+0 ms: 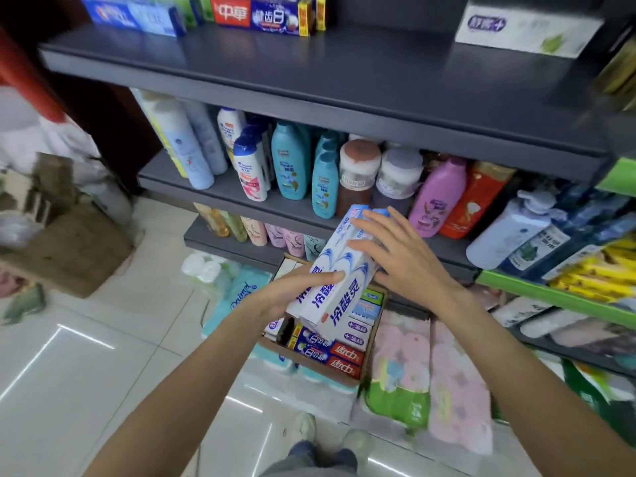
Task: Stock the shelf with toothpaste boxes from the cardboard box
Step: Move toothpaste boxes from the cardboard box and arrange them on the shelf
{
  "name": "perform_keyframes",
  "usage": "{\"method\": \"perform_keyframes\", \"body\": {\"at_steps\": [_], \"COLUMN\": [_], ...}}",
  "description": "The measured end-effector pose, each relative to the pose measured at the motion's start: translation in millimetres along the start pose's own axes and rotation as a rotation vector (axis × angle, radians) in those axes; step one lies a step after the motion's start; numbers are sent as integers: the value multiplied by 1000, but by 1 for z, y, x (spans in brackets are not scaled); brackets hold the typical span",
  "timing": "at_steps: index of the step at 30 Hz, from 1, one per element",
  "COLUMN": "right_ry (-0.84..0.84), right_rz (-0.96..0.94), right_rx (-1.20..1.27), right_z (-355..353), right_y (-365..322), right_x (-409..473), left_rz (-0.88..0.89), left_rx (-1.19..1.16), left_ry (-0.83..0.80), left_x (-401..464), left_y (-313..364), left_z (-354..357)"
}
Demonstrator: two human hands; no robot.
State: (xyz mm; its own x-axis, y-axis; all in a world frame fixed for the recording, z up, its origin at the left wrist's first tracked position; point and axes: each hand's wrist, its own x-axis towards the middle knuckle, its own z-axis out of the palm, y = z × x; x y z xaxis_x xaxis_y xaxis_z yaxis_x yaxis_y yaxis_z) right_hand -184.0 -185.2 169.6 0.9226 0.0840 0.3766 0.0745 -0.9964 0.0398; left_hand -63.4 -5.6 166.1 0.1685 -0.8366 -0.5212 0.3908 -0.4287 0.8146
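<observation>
Several toothpaste boxes [339, 352] fill the cardboard box [311, 364] below both hands.

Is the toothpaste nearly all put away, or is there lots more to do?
Some is done: a few toothpaste boxes already sit on the top shelf. Right now the left hand and right hand hold a bunch of white-and-blue boxes. Still left: the cardboard box on the floor has many more inside.

1. White toothpaste boxes [339, 270] with blue lettering, several side by side, tilted above the cardboard box.
2. Cardboard box [370, 342], open, packed with red, blue and white toothpaste cartons.
3. Dark grey shelf [344, 84], bare at the middle, with toothpaste boxes at the back.
</observation>
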Motion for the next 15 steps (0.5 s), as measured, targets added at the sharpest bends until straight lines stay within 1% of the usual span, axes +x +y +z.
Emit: {"method": "perform_keyframes", "body": {"at_steps": [3, 6, 10, 13, 15], "right_ry": [-59, -9, 125, 203, 219], "right_rz": [-64, -23, 166, 328, 424], "right_rx": [-88, -161, -230, -275, -271], "right_z": [-9, -30, -71, -100, -119], "right_y": [15, 29, 41, 53, 64], "right_x": [-10, -19, -14, 6, 25], "left_rz": [40, 154, 336, 430, 464], "left_rx": [54, 142, 252, 395, 473], "left_ry": [97, 249, 446, 531, 550], "left_x": [-5, -17, -43, -50, -50], "left_y": [8, 23, 64, 97, 120], "left_z": [4, -6, -29, -45, -52]}}
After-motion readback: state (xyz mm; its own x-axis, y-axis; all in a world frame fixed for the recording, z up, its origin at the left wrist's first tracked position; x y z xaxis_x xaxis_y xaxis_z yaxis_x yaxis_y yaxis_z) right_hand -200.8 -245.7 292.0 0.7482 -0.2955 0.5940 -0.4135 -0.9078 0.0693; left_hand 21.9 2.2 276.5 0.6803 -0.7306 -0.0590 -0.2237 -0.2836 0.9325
